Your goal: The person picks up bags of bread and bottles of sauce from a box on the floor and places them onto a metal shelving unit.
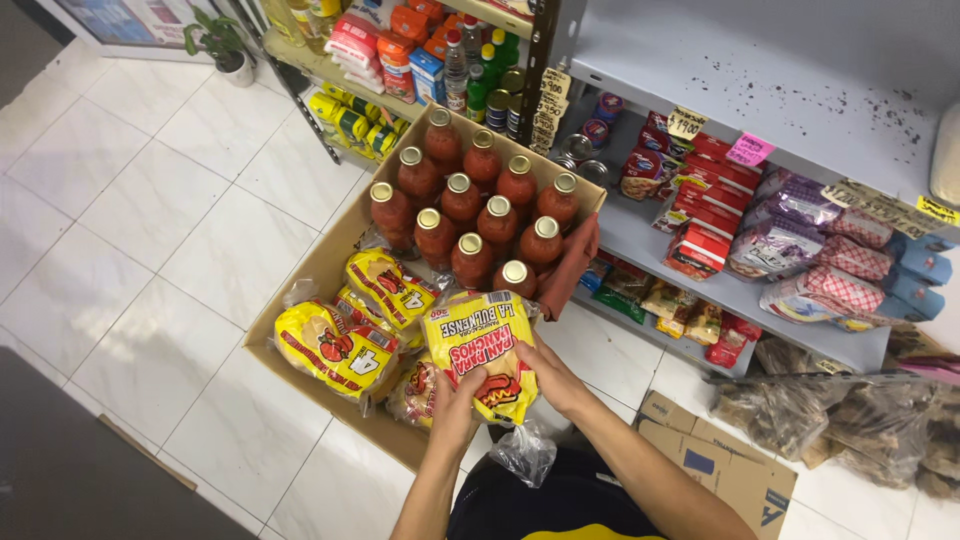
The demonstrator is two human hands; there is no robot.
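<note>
Both hands clasped one yellow plastic bag of buns: left hand gripped its near lower corner, right hand its right edge. Its long axis ran away from me, over the open cardboard box beside red sauce bottles.

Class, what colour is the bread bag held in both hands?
The bread bag is mainly yellow with red print, in the head view.

1. 12 red sauce bottles stood in the cardboard box.
2. Yellow bun bags lay beside them.
3. Grey shelves held red packets.
4. A potted plant stood on the tiled floor.
</note>
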